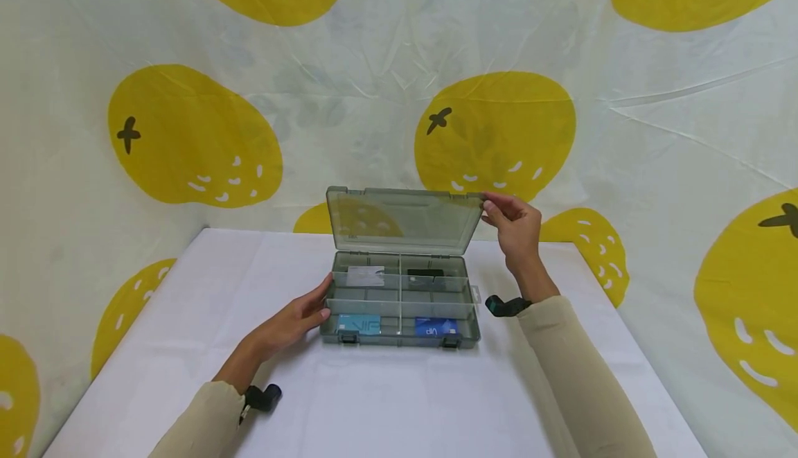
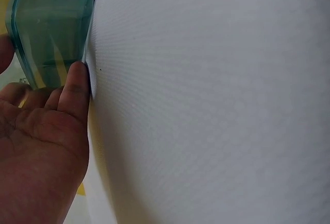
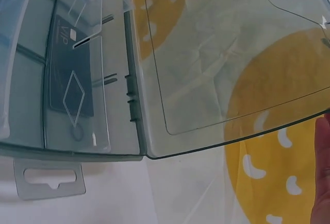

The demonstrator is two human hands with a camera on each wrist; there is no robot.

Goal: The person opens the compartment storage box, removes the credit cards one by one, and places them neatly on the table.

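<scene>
A grey see-through plastic divider box lies on the table with its lid raised at the back. My right hand pinches the lid's top right corner between thumb and fingers. At the box's left side, my left hand touches the wall with its fingertips, thumb nearer the front. In the left wrist view, the little finger lies low along the wall. Inside are a pale card back left, a black VIP card back right, a light blue card front left and a blue VIP card front right.
The table wears a white cover. Clear dividers split the box into several compartments. Two dark latches sit on its front edge, and a hang tab juts from its right side. Fruit-printed cloth hangs behind.
</scene>
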